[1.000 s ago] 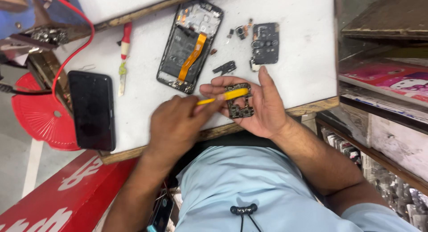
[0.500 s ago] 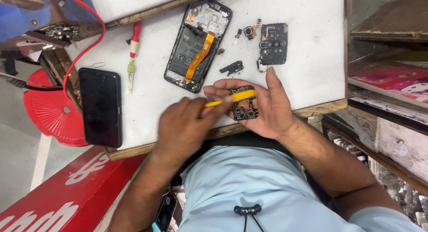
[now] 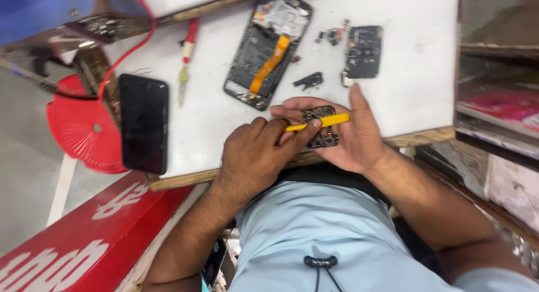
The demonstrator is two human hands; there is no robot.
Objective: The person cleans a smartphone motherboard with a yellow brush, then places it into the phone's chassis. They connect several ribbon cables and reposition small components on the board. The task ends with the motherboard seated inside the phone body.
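My right hand (image 3: 359, 137) lies palm up at the table's front edge and cradles a small dark circuit board (image 3: 324, 136). My left hand (image 3: 255, 151) pinches a thin yellow tool (image 3: 328, 121) and lays it across the top of the board. Just beyond the hands, an opened phone (image 3: 247, 62) with an orange flex cable (image 3: 269, 59) lies face down on the white table (image 3: 415, 73).
A black phone (image 3: 144, 122) lies at the table's left edge, a red-handled screwdriver (image 3: 187, 56) beside it. A black cover part (image 3: 364, 51) and a small black piece (image 3: 310, 80) sit near the opened phone. A red stool (image 3: 78, 123) stands to the left, and shelves (image 3: 494, 101) to the right.
The view has shifted a little, so the table slides in the frame. Both hands stay together at the front edge, the yellow tool still across the board.
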